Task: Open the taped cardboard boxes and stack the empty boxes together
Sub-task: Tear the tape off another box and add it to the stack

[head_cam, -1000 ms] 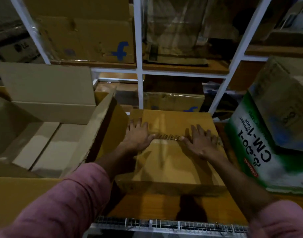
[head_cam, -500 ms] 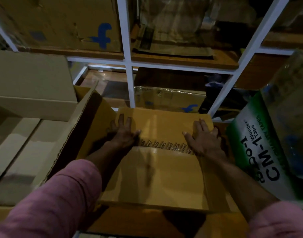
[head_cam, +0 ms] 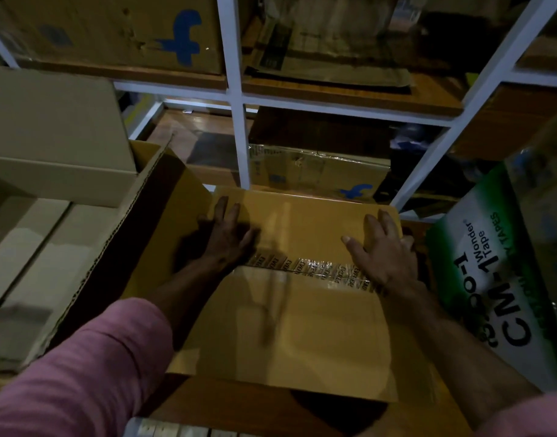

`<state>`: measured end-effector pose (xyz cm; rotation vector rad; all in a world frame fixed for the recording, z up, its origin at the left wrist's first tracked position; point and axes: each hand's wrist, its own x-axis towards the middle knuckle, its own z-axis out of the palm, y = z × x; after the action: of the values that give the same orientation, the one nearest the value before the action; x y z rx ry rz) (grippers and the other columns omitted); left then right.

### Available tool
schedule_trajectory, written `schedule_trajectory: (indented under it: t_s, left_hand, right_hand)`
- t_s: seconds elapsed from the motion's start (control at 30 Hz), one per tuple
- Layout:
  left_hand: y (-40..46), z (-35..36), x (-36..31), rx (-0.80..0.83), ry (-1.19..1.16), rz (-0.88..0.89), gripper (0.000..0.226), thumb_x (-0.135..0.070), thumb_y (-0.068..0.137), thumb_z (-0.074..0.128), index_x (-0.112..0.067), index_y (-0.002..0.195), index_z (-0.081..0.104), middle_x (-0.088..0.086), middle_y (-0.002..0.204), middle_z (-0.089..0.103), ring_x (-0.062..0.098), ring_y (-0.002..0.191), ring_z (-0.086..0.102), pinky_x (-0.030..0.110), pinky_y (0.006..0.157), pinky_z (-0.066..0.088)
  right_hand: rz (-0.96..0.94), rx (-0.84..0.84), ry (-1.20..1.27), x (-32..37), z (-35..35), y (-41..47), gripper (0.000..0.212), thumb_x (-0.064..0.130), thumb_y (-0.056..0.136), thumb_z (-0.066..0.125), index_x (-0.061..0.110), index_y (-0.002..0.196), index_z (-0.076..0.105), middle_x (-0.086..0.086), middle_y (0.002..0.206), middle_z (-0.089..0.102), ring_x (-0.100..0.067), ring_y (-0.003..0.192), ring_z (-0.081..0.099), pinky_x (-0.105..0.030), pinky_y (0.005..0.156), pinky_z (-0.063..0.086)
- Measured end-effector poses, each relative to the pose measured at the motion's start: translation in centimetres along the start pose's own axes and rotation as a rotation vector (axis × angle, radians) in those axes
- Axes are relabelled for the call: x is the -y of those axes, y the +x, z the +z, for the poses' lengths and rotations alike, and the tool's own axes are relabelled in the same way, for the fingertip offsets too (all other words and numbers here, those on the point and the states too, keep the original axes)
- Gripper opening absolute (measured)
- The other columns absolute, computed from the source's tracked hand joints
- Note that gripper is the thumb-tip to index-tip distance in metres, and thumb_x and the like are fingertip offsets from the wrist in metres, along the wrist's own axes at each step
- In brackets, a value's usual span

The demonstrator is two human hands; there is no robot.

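The taped box point(head_cam: 290, 310) lies directly before me on the wooden shelf point(head_cam: 226, 402). My left hand point(head_cam: 228, 239) and right hand point(head_cam: 383, 252) rest on its top, either side of the tape strip point(head_cam: 312, 269). An open box point(head_cam: 50, 247) stands to its left, a printed carton point(head_cam: 504, 279) to its right, shelving point(head_cam: 236, 99) behind.

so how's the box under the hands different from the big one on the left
The box under the hands is shut, its seam sealed with printed tape; the box on the left stands open, flaps up. The taped box is deeper yellow-brown, the open one paler inside. Both are plain corrugated cardboard.
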<state>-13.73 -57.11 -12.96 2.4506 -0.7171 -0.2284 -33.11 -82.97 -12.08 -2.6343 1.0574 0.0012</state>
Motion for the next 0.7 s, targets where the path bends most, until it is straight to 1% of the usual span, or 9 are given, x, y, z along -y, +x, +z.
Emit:
schedule_trajectory:
  t_s: [0.1,0.2,0.27,0.33,0.37,0.43,0.5,0.57,0.7]
  left_hand:
    - [-0.7,-0.7,0.1,-0.014,0.077,0.044,0.084,-0.067,0.087,0.041,-0.014,0.152,0.037,0.018,0.166,0.013,0.036,0.15,0.017,0.052,0.118,0.012]
    - [-1.4,-2.5,-0.6,-0.085,0.166,0.08,0.081,-0.063,0.09,0.052,-0.014,0.153,0.036,0.018,0.165,0.017,0.037,0.146,0.022,0.06,0.116,0.023]
    - [-2.0,-4.1,-1.4,-0.152,0.236,0.101,0.082,-0.064,0.091,0.052,-0.019,0.156,0.03,0.012,0.167,0.013,0.043,0.144,0.025,0.061,0.113,0.03]
    - [-2.7,-5.8,-2.4,-0.204,0.278,0.085,0.086,-0.066,0.092,0.053,-0.025,0.159,0.019,0.003,0.168,0.004,0.049,0.14,0.026,0.062,0.102,0.041]
    - [-3.3,-6.6,-3.0,-0.236,0.296,0.095,0.088,-0.065,0.092,0.054,-0.026,0.16,0.015,0.001,0.168,0.0,0.051,0.139,0.027,0.061,0.1,0.044]
    - [-4.6,-8.1,-4.0,-0.315,0.289,0.163,0.094,-0.063,0.092,0.057,-0.027,0.161,0.007,0.001,0.168,-0.007,0.051,0.137,0.027,0.06,0.105,0.04]
    - [-6.1,-8.9,-4.3,-0.37,0.245,0.22,0.099,-0.061,0.092,0.06,-0.03,0.162,-0.002,0.002,0.169,-0.014,0.05,0.14,0.024,0.06,0.112,0.033]
    - [-8.0,-9.2,-3.9,-0.404,0.235,0.27,0.103,-0.057,0.092,0.062,-0.029,0.162,-0.007,0.004,0.169,-0.018,0.047,0.139,0.024,0.058,0.111,0.033]
    - [-12.1,-10.0,-3.1,-0.411,0.23,0.335,0.112,-0.048,0.089,0.072,-0.031,0.162,-0.01,0.005,0.169,-0.021,0.045,0.125,0.035,0.052,0.097,0.047]
  right_hand:
    - [-0.028,-0.028,0.048,-0.2,-0.5,-0.5,0.077,0.077,0.089,0.045,0.038,0.152,0.022,0.007,0.169,0.008,-0.049,0.139,0.029,-0.06,0.105,0.037]
    - [-0.06,-0.1,0.1,-0.2,-1.7,-1.2,0.078,0.075,0.089,0.049,0.038,0.152,0.023,0.008,0.168,0.009,-0.047,0.141,0.028,-0.06,0.108,0.035]
    - [-0.084,-0.194,0.149,0.2,-3.1,-1.8,0.079,0.073,0.088,0.054,0.037,0.152,0.024,0.009,0.168,0.01,-0.045,0.144,0.025,-0.061,0.111,0.033]
    - [-0.107,-0.319,0.19,0.6,-4.7,-2.6,0.082,0.069,0.087,0.061,0.033,0.154,0.027,0.007,0.168,0.01,-0.044,0.145,0.025,-0.06,0.112,0.031]
    - [-0.124,-0.387,0.191,0.8,-5.6,-3.2,0.085,0.068,0.087,0.063,0.031,0.155,0.029,0.005,0.169,0.009,-0.044,0.145,0.026,-0.059,0.113,0.03]
    - [-0.14,-0.499,0.202,1.2,-7.2,-4.7,0.088,0.065,0.086,0.067,0.028,0.156,0.029,0.001,0.169,0.008,-0.04,0.148,0.022,-0.057,0.116,0.024]
    - [-0.15,-0.568,0.229,1.4,-8.2,-6.5,0.095,0.058,0.085,0.073,0.026,0.16,0.023,-0.005,0.17,0.004,-0.031,0.153,0.01,-0.055,0.12,0.013]
    - [-0.188,-0.637,0.205,1.3,-8.5,-8.6,0.107,0.055,0.084,0.076,0.025,0.163,0.012,-0.011,0.169,-0.002,-0.029,0.155,0.001,-0.06,0.122,0.008]
    - [-0.21,-0.656,0.18,0.8,-8.5,-12.7,0.121,0.055,0.076,0.081,0.028,0.163,0.002,-0.007,0.167,-0.011,-0.034,0.155,-0.003,-0.072,0.117,0.019]
